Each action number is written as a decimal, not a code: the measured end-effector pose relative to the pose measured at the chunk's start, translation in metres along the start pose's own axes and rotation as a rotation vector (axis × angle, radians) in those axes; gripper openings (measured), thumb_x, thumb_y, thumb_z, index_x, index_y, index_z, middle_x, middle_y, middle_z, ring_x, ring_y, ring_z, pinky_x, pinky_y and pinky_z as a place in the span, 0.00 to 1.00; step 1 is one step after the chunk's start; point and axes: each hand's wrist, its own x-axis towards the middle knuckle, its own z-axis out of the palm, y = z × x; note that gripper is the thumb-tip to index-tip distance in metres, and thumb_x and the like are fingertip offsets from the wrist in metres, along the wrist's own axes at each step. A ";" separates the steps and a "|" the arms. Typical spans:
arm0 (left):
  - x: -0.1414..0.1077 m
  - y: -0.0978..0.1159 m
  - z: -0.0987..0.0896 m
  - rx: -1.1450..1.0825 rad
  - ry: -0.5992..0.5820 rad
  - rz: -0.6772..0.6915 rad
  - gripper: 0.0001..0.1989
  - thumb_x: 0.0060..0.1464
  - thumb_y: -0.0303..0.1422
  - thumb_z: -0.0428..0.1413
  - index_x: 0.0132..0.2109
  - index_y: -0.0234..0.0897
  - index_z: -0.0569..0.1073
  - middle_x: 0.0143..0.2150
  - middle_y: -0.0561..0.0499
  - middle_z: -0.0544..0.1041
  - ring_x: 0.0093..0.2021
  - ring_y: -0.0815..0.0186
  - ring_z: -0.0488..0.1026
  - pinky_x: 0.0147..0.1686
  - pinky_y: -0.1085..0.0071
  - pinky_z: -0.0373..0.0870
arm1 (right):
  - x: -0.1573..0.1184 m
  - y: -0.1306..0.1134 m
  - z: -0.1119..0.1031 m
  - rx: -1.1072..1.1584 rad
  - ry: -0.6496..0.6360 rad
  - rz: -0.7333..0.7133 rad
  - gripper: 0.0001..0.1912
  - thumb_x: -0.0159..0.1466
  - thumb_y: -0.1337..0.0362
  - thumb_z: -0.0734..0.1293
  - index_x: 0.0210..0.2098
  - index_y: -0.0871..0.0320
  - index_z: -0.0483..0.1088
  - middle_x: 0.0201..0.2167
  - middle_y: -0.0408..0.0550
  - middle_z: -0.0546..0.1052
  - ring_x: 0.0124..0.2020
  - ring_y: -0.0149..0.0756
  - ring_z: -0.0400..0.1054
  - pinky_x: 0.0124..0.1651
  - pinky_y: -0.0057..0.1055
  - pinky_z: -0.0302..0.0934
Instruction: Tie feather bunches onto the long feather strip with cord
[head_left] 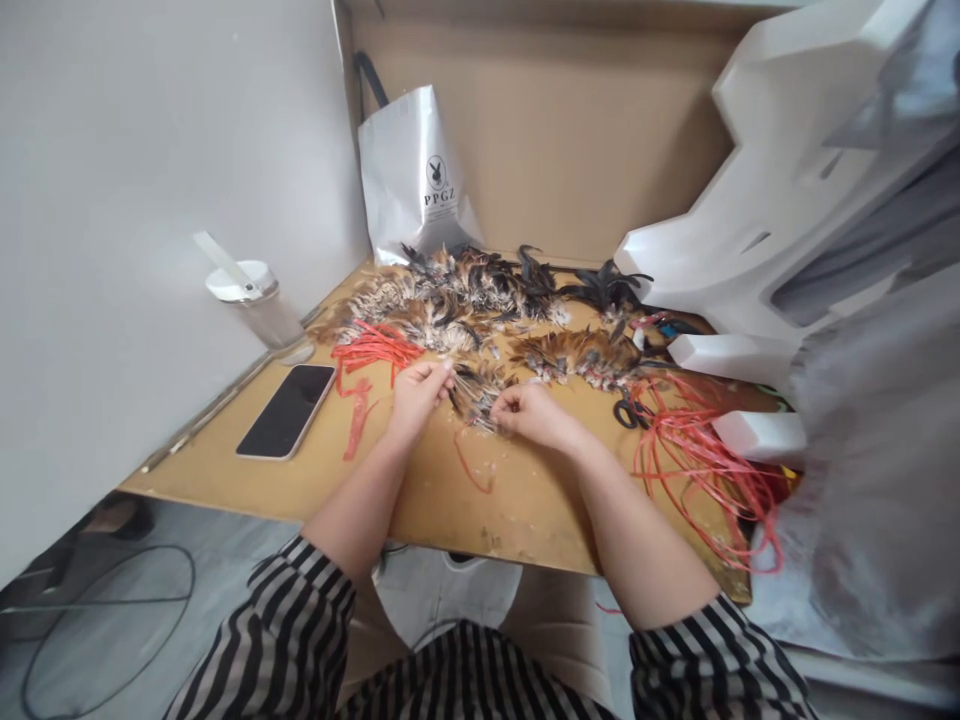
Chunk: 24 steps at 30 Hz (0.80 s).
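A small bunch of brown and dark feathers [476, 397] lies on the tan table between my two hands. My left hand [423, 392] is closed in a pinch at the bunch's left edge; what its fingertips hold is too small to make out. At the bunch's right side, my right hand [534, 412] has its fingers pressed together against the quill ends. Behind them spreads a long heap of feathers [442, 300], with a brown feather row [577, 358] to the right. A thin red strip [471, 465] rests just in front of the bunch.
Red strips [375, 345] and a phone [286, 412] lie left, beside a lidded cup [259, 305]. Black-handled scissors [632, 410] and tangled red string [697, 460] are right, near a white plastic frame [757, 200]. A silver bag [409, 180] stands behind.
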 end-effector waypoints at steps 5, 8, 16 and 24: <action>-0.001 -0.001 0.000 0.066 -0.015 0.026 0.14 0.43 0.40 0.57 0.21 0.33 0.69 0.16 0.55 0.65 0.15 0.77 0.55 0.16 0.77 0.49 | -0.004 -0.017 0.008 -0.240 0.057 -0.105 0.08 0.55 0.65 0.63 0.33 0.58 0.72 0.25 0.44 0.72 0.26 0.29 0.62 0.29 0.24 0.51; 0.000 -0.004 0.000 0.068 -0.020 0.025 0.13 0.43 0.41 0.57 0.23 0.33 0.71 0.16 0.55 0.66 0.15 0.77 0.56 0.16 0.77 0.49 | -0.001 -0.020 0.021 -0.419 0.102 -0.207 0.10 0.57 0.66 0.61 0.37 0.55 0.71 0.32 0.47 0.72 0.31 0.32 0.63 0.32 0.26 0.52; 0.006 -0.009 -0.008 0.037 0.008 0.057 0.14 0.42 0.41 0.57 0.23 0.34 0.70 0.17 0.54 0.67 0.16 0.76 0.57 0.18 0.77 0.51 | -0.005 -0.033 0.039 -0.589 0.170 -0.417 0.14 0.63 0.62 0.55 0.35 0.54 0.72 0.31 0.48 0.68 0.30 0.31 0.60 0.31 0.27 0.50; 0.011 -0.011 -0.016 -0.011 -0.006 0.032 0.15 0.43 0.43 0.57 0.25 0.33 0.70 0.18 0.54 0.67 0.16 0.77 0.57 0.16 0.78 0.50 | -0.001 -0.031 0.042 -0.231 0.209 -0.459 0.13 0.61 0.66 0.59 0.43 0.55 0.69 0.38 0.48 0.69 0.37 0.31 0.63 0.38 0.27 0.55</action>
